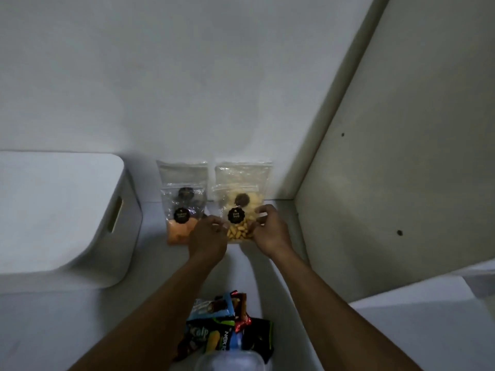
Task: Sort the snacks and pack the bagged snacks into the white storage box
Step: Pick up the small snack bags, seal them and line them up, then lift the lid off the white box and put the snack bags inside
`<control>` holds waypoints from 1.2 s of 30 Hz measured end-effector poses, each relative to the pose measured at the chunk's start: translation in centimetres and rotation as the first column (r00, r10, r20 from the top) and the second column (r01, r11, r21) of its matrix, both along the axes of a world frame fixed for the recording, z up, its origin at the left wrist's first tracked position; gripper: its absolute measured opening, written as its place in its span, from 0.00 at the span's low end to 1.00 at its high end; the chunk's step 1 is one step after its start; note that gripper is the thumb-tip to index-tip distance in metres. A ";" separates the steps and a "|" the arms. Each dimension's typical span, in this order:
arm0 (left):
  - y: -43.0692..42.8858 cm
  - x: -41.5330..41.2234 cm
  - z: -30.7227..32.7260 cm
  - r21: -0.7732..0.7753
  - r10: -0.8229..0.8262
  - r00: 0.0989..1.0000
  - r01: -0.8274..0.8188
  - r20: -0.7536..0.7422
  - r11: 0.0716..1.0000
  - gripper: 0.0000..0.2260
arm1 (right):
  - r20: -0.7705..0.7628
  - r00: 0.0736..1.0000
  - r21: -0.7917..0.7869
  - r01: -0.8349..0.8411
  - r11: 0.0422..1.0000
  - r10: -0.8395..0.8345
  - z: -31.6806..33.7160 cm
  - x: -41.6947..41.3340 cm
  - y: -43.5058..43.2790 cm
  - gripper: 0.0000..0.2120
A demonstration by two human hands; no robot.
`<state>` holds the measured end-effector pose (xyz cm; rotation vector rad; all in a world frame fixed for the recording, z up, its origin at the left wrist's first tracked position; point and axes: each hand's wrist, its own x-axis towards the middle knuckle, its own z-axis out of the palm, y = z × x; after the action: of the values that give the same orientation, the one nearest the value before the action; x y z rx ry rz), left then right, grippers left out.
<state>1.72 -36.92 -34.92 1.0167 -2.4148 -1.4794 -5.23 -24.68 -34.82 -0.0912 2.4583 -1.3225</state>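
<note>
A pile of wrapped snacks (227,328) lies nearest, at 6 o'clock. Both hands, left (207,238) and right (270,231), pinch the nut bag (239,223). The white storage box (53,215) waits at 9 o'clock. Packing looks barely started.

White lidded plastic storage box (53,210) cut off at left edge, clear rounded plastic container (230,361) cut off at bottom, round black label text on the clear orange-snack bag (182,216) too blurred to read, colourful wrapper pile (227,328) partly hidden behind forearms.
</note>
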 end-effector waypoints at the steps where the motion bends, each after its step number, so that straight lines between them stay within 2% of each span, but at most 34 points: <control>1: -0.1 -0.2 -0.7 -0.020 -0.001 1.000 0.002 0.013 1.000 0.06 | -0.014 1.000 0.022 0.019 1.000 -0.019 -0.7 -0.2 -0.2 0.11; 4: -0.4 -0.6 -2.5 -0.025 0.008 1.000 -0.007 0.022 1.000 0.08 | -0.044 0.999 0.093 0.025 0.995 -0.020 -2.4 -0.5 -0.7 0.08; 9: -0.4 -1.2 -3.4 -0.084 0.039 0.999 -0.036 0.038 0.996 0.09 | -0.053 0.996 0.090 0.076 0.993 -0.072 -3.3 -0.7 -1.1 0.07; 14: -0.5 -0.9 -2.5 -0.074 0.061 0.998 -0.059 0.025 0.996 0.09 | -0.056 0.997 0.106 0.065 0.992 -0.059 -2.2 -0.9 -0.9 0.16; 17: -0.8 0.0 -0.4 -0.118 0.030 1.000 -0.031 -0.007 0.993 0.12 | -0.097 0.994 0.146 0.068 0.987 -0.054 0.3 -0.8 -0.8 0.19; 21: -2.1 2.1 4.2 -0.250 -0.075 0.994 0.054 -0.075 0.967 0.13 | -0.165 0.986 0.226 0.033 0.973 0.005 5.0 0.3 -1.0 0.24; 26: -5.7 5.4 11.8 -0.475 -0.092 0.993 0.045 -0.077 0.879 0.17 | -0.264 0.951 0.320 -0.072 0.945 0.162 11.6 3.3 -3.7 0.24; 30: -10.7 9.0 16.6 -0.524 -0.069 0.994 0.015 -0.084 0.852 0.21 | -0.290 0.926 0.326 -0.140 0.935 0.240 16.0 6.5 -7.7 0.24; 36: -19.2 15.0 19.6 -0.544 -0.028 0.998 -0.005 -0.053 0.839 0.22 | -0.318 0.909 0.312 -0.167 0.935 0.269 19.7 11.7 -14.2 0.26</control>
<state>16.75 -56.13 -15.35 0.8058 -2.5631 -0.7165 6.49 -38.92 -15.15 -0.5683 2.8048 -0.9160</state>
